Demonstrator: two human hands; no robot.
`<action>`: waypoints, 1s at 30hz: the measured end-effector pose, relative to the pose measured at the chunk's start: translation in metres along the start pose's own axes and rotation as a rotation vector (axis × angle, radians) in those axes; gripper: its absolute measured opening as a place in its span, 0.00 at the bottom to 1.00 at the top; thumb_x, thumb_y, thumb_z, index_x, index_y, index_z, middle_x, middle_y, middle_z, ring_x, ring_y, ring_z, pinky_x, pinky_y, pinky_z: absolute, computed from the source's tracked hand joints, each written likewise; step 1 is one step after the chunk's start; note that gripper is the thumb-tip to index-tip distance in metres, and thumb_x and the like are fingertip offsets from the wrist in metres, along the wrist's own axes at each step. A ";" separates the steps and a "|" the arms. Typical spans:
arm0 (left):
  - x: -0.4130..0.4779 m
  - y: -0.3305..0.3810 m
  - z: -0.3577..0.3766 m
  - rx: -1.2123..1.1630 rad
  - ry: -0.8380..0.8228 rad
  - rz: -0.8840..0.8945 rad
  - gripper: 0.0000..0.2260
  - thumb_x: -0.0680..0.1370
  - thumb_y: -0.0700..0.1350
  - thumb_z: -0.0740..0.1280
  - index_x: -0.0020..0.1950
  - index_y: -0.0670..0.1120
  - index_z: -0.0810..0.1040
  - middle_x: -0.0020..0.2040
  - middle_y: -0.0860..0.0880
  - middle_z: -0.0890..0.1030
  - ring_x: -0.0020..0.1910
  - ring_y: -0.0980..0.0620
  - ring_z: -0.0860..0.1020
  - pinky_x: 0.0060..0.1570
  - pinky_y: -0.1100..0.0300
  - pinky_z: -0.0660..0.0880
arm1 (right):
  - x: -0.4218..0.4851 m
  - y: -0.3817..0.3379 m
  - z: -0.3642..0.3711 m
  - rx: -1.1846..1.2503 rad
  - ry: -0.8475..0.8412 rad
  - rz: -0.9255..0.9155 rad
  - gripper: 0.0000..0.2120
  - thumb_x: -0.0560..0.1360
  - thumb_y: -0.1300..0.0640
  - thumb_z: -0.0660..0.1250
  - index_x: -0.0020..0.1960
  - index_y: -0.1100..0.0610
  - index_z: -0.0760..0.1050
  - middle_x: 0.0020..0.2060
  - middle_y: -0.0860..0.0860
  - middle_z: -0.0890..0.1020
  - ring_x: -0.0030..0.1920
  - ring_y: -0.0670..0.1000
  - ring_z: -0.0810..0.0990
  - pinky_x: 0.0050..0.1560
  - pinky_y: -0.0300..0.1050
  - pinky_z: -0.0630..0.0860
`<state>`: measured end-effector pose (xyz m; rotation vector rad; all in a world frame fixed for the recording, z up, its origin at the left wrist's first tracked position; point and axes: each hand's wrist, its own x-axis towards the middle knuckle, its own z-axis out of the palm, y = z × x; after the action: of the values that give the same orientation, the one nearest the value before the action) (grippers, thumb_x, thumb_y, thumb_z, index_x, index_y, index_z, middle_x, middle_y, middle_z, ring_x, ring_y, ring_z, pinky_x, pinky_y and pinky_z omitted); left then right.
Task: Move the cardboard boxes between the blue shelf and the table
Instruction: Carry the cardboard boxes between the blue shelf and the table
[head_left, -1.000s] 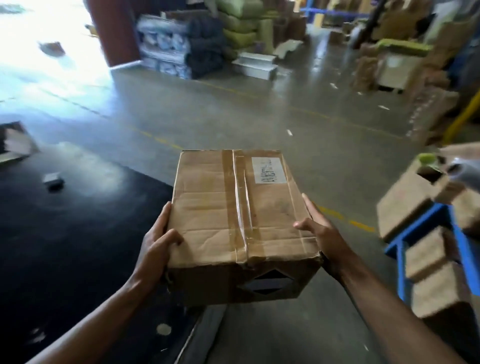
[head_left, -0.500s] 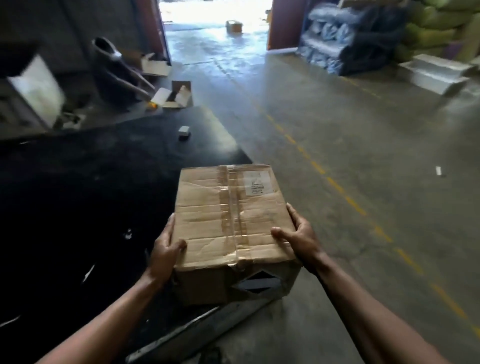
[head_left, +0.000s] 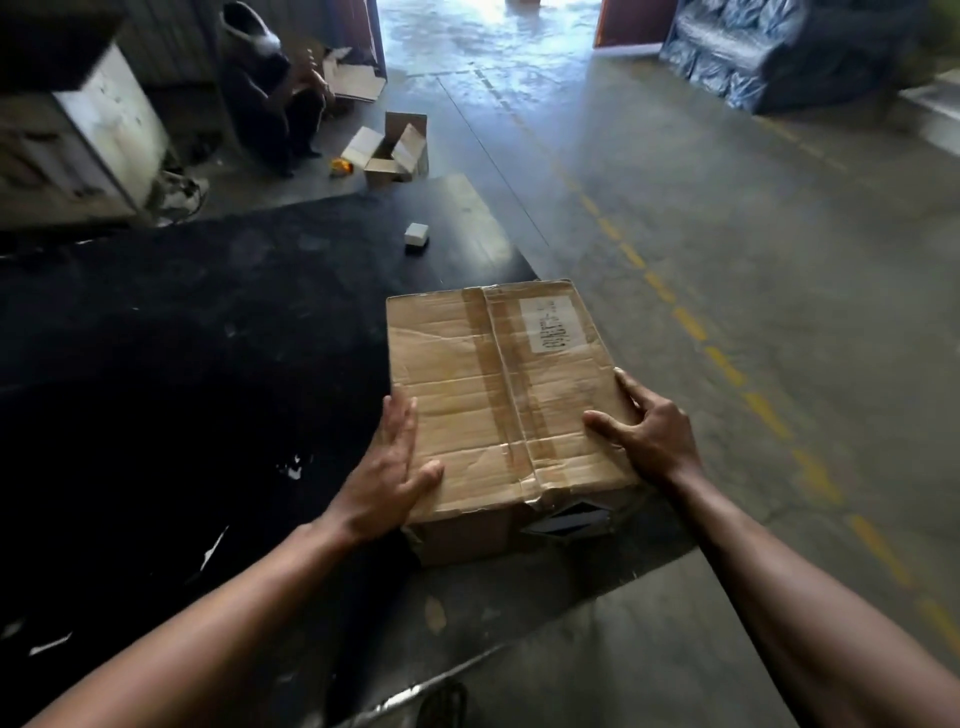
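The box (head_left: 498, 395) sat on the black table (head_left: 208, 364), close to its right edge and near the front corner, and appeared to rest there with its full base down. The left hand (head_left: 387, 480) lay against its left side with the fingers straight and together and the thumb flat on the lid. The right hand (head_left: 652, 436) was spread on the right edge, thumb on the lid and forefinger stretched along the rim. Its other fingers went over the side, and what showed of them was straight rather than hooked, so both hands pressed inward rather than clutching. The cardboard looked worn and soft: the lid was creased in bands, the near corner was crushed, and a torn hole showed in the front face. It would probably give under a hard squeeze, so the side walls low down, or the underside, seemed safer holds than the lid or the taped seam (head_left: 506, 379). Two hands on it suggested some weight, though that was only a guess. The label (head_left: 553, 325) was too blurred to read. The base, the far face and the right fingertips were hidden. The blue shelf was out of view. A small white block (head_left: 416, 236) lay further back on the table, and beyond it a figure (head_left: 270, 88) and an open carton (head_left: 389, 150) were dim and smeared.
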<state>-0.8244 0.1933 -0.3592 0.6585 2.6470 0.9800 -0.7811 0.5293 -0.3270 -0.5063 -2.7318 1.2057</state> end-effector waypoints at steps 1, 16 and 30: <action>0.009 -0.013 -0.013 0.130 -0.063 0.066 0.45 0.74 0.72 0.54 0.80 0.49 0.38 0.77 0.54 0.30 0.74 0.61 0.28 0.72 0.67 0.34 | 0.008 -0.003 0.004 -0.020 0.015 -0.015 0.38 0.67 0.40 0.77 0.73 0.50 0.70 0.67 0.51 0.77 0.63 0.48 0.78 0.64 0.40 0.70; 0.042 -0.033 -0.043 0.477 -0.093 0.239 0.57 0.64 0.82 0.52 0.80 0.46 0.42 0.80 0.49 0.40 0.78 0.55 0.37 0.78 0.54 0.42 | 0.012 -0.024 0.048 -0.302 0.103 -0.252 0.24 0.74 0.47 0.72 0.66 0.58 0.77 0.63 0.56 0.80 0.69 0.55 0.73 0.68 0.49 0.68; 0.128 -0.046 -0.075 0.612 -0.130 0.259 0.57 0.62 0.84 0.46 0.81 0.48 0.45 0.80 0.50 0.43 0.79 0.52 0.42 0.77 0.54 0.41 | -0.032 -0.048 0.067 -0.305 -0.044 -0.192 0.44 0.71 0.32 0.67 0.77 0.58 0.62 0.77 0.52 0.62 0.78 0.49 0.53 0.75 0.39 0.46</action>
<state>-0.9786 0.1837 -0.3430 1.1665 2.7795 0.1379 -0.7790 0.4416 -0.3362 -0.2379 -2.9362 0.7700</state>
